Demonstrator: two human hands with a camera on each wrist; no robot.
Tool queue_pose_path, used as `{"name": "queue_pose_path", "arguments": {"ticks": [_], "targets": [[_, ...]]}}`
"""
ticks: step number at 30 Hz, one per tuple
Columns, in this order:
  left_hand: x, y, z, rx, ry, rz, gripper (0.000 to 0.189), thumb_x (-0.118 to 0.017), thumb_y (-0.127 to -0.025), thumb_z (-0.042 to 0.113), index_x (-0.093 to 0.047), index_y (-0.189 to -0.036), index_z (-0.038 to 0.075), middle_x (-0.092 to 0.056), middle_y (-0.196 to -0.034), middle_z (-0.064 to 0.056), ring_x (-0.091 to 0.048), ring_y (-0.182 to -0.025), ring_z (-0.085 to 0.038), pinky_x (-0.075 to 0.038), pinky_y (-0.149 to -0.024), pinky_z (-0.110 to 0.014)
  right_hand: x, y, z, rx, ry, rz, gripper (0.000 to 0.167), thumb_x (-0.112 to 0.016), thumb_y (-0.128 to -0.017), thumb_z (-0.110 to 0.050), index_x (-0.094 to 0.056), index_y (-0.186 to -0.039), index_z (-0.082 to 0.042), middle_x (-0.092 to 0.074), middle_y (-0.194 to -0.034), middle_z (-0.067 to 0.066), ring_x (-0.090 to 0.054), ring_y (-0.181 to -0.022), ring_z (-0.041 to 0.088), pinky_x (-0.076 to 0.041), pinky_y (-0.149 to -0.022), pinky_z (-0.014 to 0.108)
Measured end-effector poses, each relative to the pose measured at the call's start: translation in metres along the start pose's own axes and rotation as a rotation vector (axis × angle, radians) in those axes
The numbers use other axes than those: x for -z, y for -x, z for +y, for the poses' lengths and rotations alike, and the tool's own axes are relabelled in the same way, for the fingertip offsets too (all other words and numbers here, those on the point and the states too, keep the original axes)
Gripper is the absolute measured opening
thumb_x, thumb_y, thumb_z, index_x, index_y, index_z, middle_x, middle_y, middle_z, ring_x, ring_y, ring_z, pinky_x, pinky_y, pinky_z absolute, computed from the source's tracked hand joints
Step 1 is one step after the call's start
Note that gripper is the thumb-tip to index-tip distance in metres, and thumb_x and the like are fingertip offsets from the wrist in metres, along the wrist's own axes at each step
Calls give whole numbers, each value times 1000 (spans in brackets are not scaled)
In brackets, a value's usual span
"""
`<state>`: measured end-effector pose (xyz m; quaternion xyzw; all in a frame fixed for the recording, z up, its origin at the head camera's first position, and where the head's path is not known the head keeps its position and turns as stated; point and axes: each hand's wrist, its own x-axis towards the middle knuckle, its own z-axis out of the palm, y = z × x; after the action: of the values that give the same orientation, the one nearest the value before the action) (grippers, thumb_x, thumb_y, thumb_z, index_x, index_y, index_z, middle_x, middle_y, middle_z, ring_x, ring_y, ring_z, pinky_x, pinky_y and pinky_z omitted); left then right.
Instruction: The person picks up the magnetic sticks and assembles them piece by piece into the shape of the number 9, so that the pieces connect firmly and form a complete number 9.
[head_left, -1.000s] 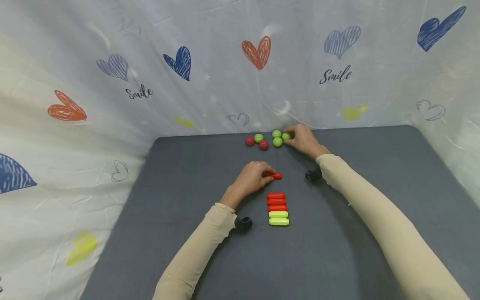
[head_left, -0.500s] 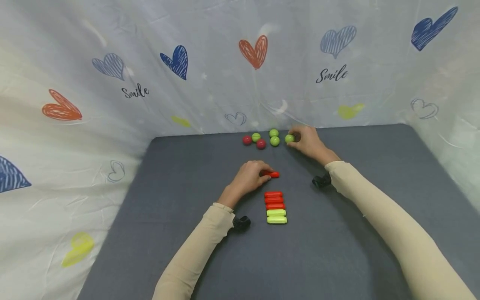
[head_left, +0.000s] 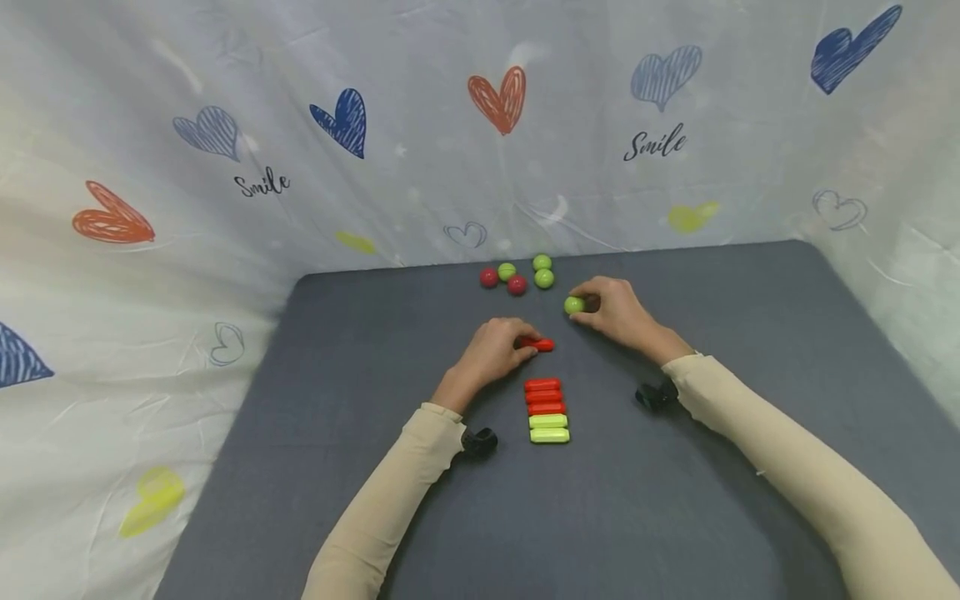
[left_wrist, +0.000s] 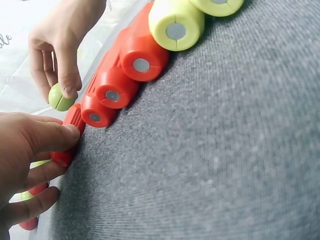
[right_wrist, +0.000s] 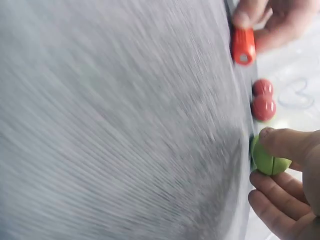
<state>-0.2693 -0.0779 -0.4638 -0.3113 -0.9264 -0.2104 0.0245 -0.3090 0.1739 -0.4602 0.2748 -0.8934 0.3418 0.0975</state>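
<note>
My left hand (head_left: 489,352) pinches a red magnetic rod (head_left: 543,344) between thumb and fingers, lying crosswise near the table's middle. In the left wrist view that red rod (left_wrist: 76,118) shows beyond the thumb, near the end of a row of rods. Farther back and to the right, my right hand (head_left: 619,312) holds a green ball (head_left: 573,305) by thumb and fingertips. A seam runs across this green ball (right_wrist: 270,159) in the right wrist view. Nearest the left hand, in front of it, lie three red rods (head_left: 543,397) side by side, then two yellow-green rods (head_left: 549,428).
At the table's back edge sit two red balls (head_left: 517,285) with a green ball (head_left: 507,272) between them. Two more green balls (head_left: 543,278) stand just right of these. A white curtain (head_left: 420,142) with printed hearts hangs behind the grey table (head_left: 637,508).
The right hand has drawn the green ball away from the other green balls, rightward and then toward the front. The left hand still pinches the red rod in about the same place.
</note>
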Motion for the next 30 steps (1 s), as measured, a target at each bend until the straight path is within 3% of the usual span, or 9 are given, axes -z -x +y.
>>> {"name": "queue_pose_path", "arguments": {"ticks": [11,20,30], "targets": [[0,-3,-2,-3,3,13,21,-76,-92,23,-77,-112,18,-73,-105,4,-64,-91,-10,-52,-82,-30,-8,24,-17,24,-26,-32,33,-87,-78,-10,-75,-108,-1,-69,-98,11,-67,-85,24,-56,-74,42],[1,-6,2,29,11,-24,21,-75,-93,21,-77,-114,16,-73,-107,3,-64,-94,-11,-52,-83,-30,-10,29,-16,20,-32,-26,33,-88,-78,-10,-75,-108,-2,-69,-98,10,-67,-86,23,-56,-74,41],[1,-11,3,36,6,-13,21,-75,-93,23,-77,-113,17,-73,-105,4,-65,-92,-11,-52,-81,-29,-14,33,-16,20,-56,-18,34,-87,-78,-9,-75,-109,-2,-69,-100,10,-67,-88,23,-56,-76,41]]}}
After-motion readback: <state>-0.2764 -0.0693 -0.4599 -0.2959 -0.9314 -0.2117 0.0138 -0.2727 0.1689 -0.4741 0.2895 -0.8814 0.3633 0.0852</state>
